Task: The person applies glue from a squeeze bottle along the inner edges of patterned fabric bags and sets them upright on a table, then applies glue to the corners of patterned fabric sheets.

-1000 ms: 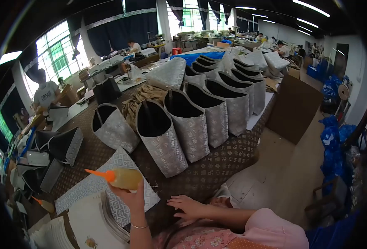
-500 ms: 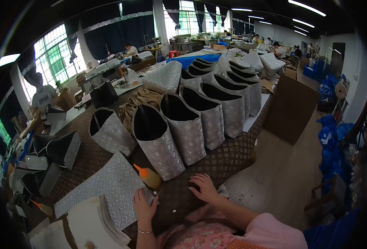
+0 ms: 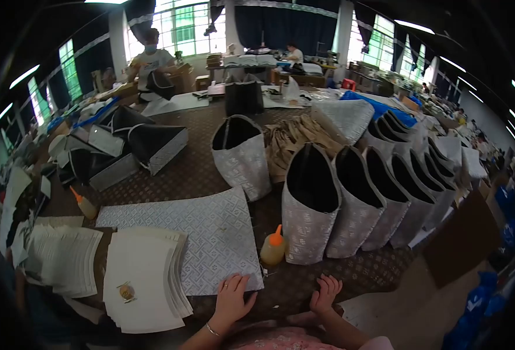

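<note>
My left hand (image 3: 233,298) lies with its fingers stretched over the lower right corner of a silver-grey patterned sheet (image 3: 211,233). Nothing is held in it. At the table's near edge, to the right, my right hand (image 3: 326,293) rests on the brown patterned cover with fingers apart and slightly bent, also holding nothing. A squeeze bottle (image 3: 273,248) with an orange nozzle stands just beyond and between the hands. Behind it is a row of upright silver-grey patterned covers (image 3: 310,227) with dark, open tops. The sheet's left part passes under a stack of white curved panels (image 3: 143,274).
A second orange-tipped bottle (image 3: 83,203) and another stack of pale panels (image 3: 65,256) are at left. Dark folded pieces (image 3: 152,143) lie behind them. Brown crumpled material (image 3: 298,137) sits mid-table. A co-worker (image 3: 151,67) handles a dark piece across the table.
My view has swung left, so the table's contents appear further right. My right hand has drawn back closer to the near edge. My left hand stays on the sheet's corner.
</note>
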Tool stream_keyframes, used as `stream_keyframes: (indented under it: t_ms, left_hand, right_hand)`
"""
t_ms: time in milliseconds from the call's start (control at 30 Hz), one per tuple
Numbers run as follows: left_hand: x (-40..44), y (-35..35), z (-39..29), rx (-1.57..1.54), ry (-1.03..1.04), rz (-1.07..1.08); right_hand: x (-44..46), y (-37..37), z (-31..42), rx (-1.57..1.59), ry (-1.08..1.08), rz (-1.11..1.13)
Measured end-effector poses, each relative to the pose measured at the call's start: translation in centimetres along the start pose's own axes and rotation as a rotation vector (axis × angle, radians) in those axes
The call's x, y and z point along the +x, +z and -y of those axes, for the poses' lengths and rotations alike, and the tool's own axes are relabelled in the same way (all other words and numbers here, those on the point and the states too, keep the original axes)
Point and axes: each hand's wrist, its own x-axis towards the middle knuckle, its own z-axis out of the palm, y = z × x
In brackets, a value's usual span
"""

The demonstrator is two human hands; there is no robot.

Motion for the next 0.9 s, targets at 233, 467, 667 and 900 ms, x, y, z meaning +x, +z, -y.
stream_keyframes:
  t_ms: [233,467,667,900]
  left_hand:
    - [1.1,-1.5,-0.7,0.048,-0.064,0.108]
    - [1.1,-1.3,-0.4,0.031,-0.070,0.145]
    - [0.6,-1.2,-0.4,-0.003,-0.076,0.117]
    - [0.4,-1.4,-0.2,-0.046,-0.063,0.116]
  right_hand:
    - [-0.9,0.0,-1.0,-0.037,-0.064,0.102]
    - [1.4,-0.8,-1.2,-0.120,-0.221,0.184]
    - [3.6,-2.7,-0.8,-0.023,-0.323,0.327]
    - [6.9,-4.0,0.2,-0.004,-0.345,0.396]
